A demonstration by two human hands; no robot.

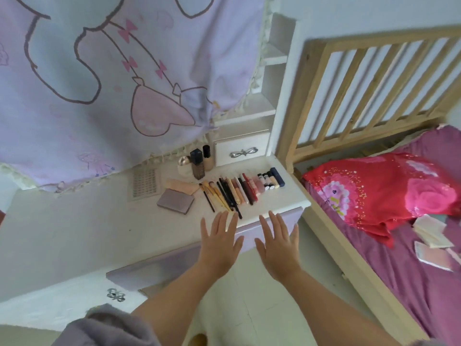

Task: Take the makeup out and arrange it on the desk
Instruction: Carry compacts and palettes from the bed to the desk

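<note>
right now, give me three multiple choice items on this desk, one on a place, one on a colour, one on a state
1. Where does the flat palette lie?
A. on the bed
B. on the desk, left of the row of brushes
C. inside the small drawer

2. What colour is the pillow on the bed?
A. red with pink flowers
B. plain white
C. green

3. How are the hands?
A. both gripping brushes
B. one holding a bottle
C. both open, fingers spread, holding nothing

Answers: 1 B, it lies on the desk beside the brushes. 2 A, red floral print. 3 C, left hand and right hand show straight fingers.
</note>
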